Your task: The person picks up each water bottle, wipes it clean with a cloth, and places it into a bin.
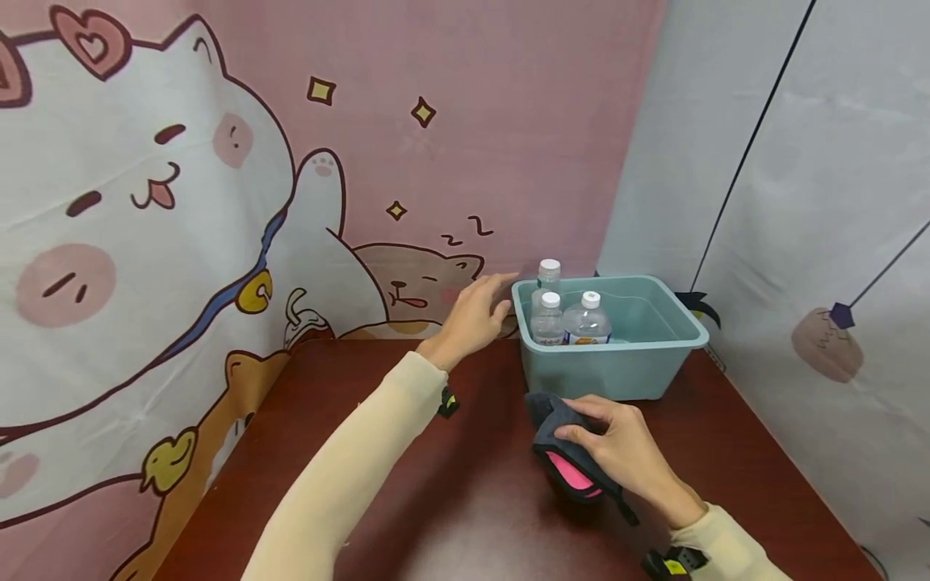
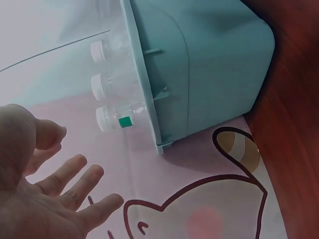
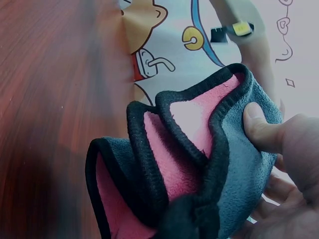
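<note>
My right hand (image 1: 617, 444) grips a folded cloth (image 1: 567, 432), dark grey-blue outside and pink inside with black edging, above the table in front of the bin. In the right wrist view the thumb presses the grey side of the cloth (image 3: 244, 149), and its pink folds hang to the left. My left hand (image 1: 472, 315) is held out by the left rim of the light blue plastic bin (image 1: 610, 371), its fingers extended and holding nothing. In the left wrist view the hand (image 2: 55, 184) is apart from the bin. Clear bottles (image 1: 587, 323) with white caps stand inside the bin's left end.
The bin stands on a dark red-brown wooden table (image 1: 436, 500), near its back right. Behind the table hangs a pink and white cartoon cloth (image 1: 508, 121); a pale sheet (image 1: 785, 202) hangs on the right.
</note>
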Demonstrator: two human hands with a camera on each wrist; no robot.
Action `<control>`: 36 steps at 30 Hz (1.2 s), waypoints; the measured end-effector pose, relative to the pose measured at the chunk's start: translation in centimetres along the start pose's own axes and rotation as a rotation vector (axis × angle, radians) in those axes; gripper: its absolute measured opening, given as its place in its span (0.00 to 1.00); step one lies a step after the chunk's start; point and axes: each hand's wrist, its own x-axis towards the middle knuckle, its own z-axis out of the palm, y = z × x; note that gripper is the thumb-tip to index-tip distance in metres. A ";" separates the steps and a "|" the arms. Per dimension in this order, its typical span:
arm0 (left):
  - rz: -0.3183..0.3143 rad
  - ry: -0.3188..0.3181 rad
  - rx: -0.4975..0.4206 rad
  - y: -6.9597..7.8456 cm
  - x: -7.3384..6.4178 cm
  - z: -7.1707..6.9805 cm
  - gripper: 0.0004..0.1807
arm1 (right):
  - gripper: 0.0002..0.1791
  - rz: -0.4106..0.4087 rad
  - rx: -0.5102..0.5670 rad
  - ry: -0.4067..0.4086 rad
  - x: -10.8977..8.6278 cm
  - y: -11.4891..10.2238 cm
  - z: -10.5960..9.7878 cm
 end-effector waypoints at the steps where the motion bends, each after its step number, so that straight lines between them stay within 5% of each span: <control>1: 0.005 0.000 -0.003 0.0 -0.5 -0.3 0.29 | 0.21 -0.005 -0.010 0.003 0.0 0.1 -0.1; 11: 0.003 -0.026 0.022 -0.7 -5.3 -2.7 0.28 | 0.24 -0.043 -0.145 0.009 0.4 1.5 -1.2; 21: -0.001 -0.018 0.074 -2.6 -10.4 -4.6 0.26 | 0.25 -0.174 -0.293 0.042 1.5 3.5 -2.8; 29: -0.030 -0.074 0.090 -4.5 -14.0 -4.8 0.27 | 0.21 -0.161 -0.399 -0.165 2.0 6.3 -2.1; 36: -0.065 -0.111 0.094 -5.5 -16.4 -4.9 0.28 | 0.19 -0.166 -0.331 -0.305 1.4 7.1 0.7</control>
